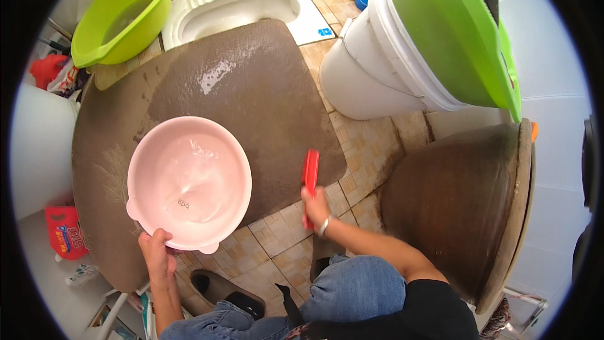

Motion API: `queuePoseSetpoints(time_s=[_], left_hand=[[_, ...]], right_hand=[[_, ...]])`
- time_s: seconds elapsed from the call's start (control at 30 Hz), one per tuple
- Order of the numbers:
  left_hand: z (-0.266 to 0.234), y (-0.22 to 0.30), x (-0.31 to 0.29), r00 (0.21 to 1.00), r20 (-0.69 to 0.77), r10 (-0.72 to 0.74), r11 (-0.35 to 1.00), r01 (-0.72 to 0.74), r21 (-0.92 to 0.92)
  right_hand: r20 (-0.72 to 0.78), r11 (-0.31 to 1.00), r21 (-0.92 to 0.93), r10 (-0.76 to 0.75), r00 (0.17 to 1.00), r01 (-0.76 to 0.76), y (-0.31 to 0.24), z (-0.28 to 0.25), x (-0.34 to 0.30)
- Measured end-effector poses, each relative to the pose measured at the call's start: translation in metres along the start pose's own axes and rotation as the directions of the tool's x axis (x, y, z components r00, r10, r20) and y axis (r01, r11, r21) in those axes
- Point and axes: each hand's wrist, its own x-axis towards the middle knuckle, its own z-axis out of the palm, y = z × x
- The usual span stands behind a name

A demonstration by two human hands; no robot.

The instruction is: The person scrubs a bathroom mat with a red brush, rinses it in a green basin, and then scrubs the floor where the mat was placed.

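Note:
My left hand (158, 253) grips the lower rim of a round pink basin (142, 179), thumb on top of the rim. The basin's inside shines as if wet, and it is held above a brown mat (277, 88) on the floor. My right hand (316, 206) is closed around a narrow red plastic tool (311, 167), to the right of the basin by the mat's near edge. The tool's underside is hidden, so its exact kind does not show. A wet, glossy patch covers the mat's far part.
A squat toilet (311, 16) lies beyond the mat, with a green basin (100, 50) at its left. To the right stand a white bucket (352, 75) under a green plastic basin (447, 31) and a large brown vat (447, 208). A red pouch (65, 233) sits at left.

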Motion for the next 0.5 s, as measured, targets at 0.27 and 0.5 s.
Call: queuePoseSetpoints(time_s=[0.27,0.5], left_hand=[[-0.008,0.001,-0.004,0.999,-0.002,-0.05,0.997,0.05,0.055],[0.0,-0.021,0.003,0.992,0.092,-0.091,0.996,0.089,0.033]], right_hand=[[-0.16,0.975,0.224,0.035,0.987,0.002,-0.072,-0.025,-0.018],[-0.105,0.999,0.039,0.006,0.994,-0.002,-0.1,-0.058,0.008]])
